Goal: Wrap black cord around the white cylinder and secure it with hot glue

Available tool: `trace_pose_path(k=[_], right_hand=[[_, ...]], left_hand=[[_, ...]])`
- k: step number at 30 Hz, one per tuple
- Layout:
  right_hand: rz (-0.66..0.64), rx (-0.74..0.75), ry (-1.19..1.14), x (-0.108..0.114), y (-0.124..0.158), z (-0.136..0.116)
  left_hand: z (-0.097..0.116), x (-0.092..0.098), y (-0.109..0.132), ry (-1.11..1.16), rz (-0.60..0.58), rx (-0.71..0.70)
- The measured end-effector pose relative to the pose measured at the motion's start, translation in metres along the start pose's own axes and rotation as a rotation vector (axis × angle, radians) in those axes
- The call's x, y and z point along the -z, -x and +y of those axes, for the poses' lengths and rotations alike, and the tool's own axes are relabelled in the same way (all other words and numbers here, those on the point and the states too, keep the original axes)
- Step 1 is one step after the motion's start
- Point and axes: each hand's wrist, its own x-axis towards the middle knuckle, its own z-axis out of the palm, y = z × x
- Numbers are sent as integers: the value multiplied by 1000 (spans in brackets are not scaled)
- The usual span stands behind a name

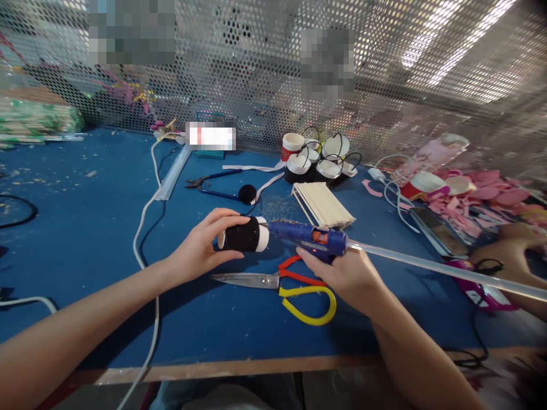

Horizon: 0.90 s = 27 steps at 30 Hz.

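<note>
My left hand (209,242) is closed around a small paper cup (262,235) lying on its side, its middle wrapped in black material. A blue hot glue gun (294,230) is gripped in my right hand (342,273). The gun's nozzle points left and meets or nearly meets the cup's white end. From the gun's back, a long clear glue stick (427,265) sticks out to the right. Below the gun lie scissors (256,280) with one red and one yellow handle. A black ball of yarn (247,194) sits behind the cup, beside blue-handled pliers (213,185).
Several cups with black loops (329,168) stand at the back, near a bundle of pale sticks (325,205). Pink cut pieces (482,193) and a phone (438,230) lie right. Another person's hand (513,250) is at the right edge. A white cable (141,228) crosses the left side.
</note>
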Motion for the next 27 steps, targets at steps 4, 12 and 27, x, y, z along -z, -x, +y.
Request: trace_pose_path(k=[4, 12, 27], right_hand=[[-19, -58, 8, -5, 0, 5], [-34, -82, -21, -2, -2, 0], [-51, -76, -162, 4, -1, -15]], left_hand=[[2, 0, 0, -61, -20, -60], [1, 1, -1, -52, -28, -54], [-4, -2, -4, 396, 88, 346]])
